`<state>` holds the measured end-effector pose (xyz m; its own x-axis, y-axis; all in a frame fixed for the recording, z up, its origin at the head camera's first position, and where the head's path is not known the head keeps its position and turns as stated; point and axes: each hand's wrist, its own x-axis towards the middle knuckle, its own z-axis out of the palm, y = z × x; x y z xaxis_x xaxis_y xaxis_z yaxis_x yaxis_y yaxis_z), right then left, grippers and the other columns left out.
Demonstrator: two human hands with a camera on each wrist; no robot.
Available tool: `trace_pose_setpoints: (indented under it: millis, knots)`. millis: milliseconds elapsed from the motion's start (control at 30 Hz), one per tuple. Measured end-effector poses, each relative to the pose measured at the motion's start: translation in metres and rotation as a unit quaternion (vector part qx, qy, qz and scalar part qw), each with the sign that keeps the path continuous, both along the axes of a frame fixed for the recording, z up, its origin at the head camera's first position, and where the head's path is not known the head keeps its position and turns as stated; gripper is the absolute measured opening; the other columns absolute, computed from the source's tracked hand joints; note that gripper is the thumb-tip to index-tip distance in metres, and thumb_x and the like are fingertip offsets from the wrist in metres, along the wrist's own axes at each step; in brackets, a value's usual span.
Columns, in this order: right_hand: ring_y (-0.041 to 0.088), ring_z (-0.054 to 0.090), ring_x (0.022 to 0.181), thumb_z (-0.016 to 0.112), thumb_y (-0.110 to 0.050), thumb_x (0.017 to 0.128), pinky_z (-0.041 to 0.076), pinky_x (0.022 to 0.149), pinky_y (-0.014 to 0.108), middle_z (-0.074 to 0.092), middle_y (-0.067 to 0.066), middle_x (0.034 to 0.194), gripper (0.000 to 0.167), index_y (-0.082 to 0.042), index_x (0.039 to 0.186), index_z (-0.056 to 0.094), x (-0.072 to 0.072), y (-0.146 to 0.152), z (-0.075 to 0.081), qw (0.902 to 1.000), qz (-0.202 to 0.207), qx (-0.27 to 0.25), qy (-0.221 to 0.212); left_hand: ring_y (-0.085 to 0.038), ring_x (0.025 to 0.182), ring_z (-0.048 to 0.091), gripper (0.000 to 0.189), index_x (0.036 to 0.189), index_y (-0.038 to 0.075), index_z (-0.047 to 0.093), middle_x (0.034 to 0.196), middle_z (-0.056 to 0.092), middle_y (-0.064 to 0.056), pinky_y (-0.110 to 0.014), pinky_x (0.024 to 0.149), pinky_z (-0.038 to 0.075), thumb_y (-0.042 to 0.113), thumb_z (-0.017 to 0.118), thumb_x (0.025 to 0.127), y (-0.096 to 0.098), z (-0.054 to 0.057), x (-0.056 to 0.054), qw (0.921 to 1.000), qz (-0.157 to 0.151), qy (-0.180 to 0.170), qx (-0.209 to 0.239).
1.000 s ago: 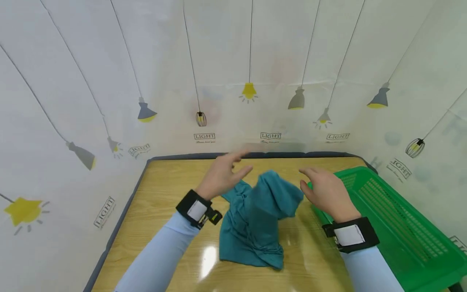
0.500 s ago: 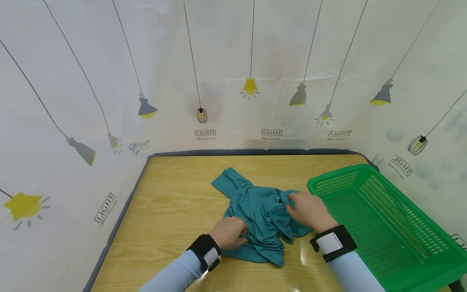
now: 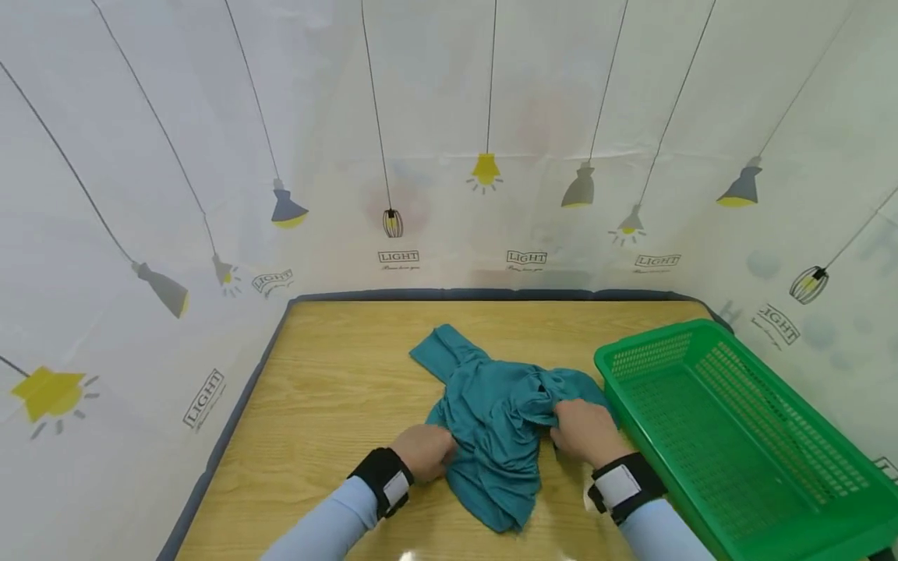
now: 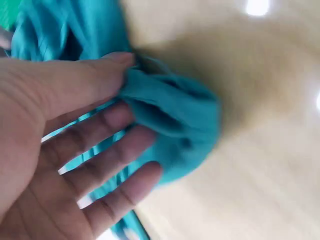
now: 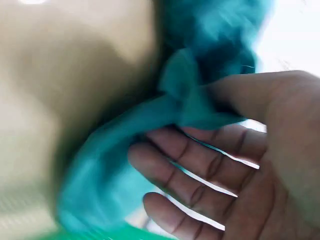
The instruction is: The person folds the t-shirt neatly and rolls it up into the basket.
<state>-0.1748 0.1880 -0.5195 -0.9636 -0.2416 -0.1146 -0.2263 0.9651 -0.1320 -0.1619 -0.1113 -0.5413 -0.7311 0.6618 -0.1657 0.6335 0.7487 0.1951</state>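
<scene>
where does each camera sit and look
Head: on the head, facing forward and down at the teal garment, green basket and wooden table; left hand, right hand and sleeves show.
Left wrist: on that wrist, facing its hand's pinch; left palm shows.
Right wrist: on that wrist, facing its hand's pinch; right palm shows.
Both wrist views share the garment.

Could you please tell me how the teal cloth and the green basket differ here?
The teal cloth is crumpled and loose, while the green basket has a boxy shape with perforated walls. The cloth is pinched in the left grip and the right grip; neither holds the basket. The cloth also looks smaller than the basket. Both are on the wood-grain table.
</scene>
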Motion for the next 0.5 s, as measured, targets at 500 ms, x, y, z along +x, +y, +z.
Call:
trace_pose_setpoints:
  millis: [500]
  knots:
    - [0.024,0.045,0.046,0.054,-0.014,0.090,0.025,0.041,0.027,0.060,0.015,0.061,0.016,-0.005,0.080,0.063,-0.009,0.065,0.189,0.8831,-0.081,-0.203,0.415,-0.023,0.089,0.063,0.005,0.094,0.010,0.061,0.094,0.066,-0.007,-0.038,0.075,0.053,0.014,0.058,0.095,-0.143,0.150,-0.057,0.9714,0.177,0.007,0.159]
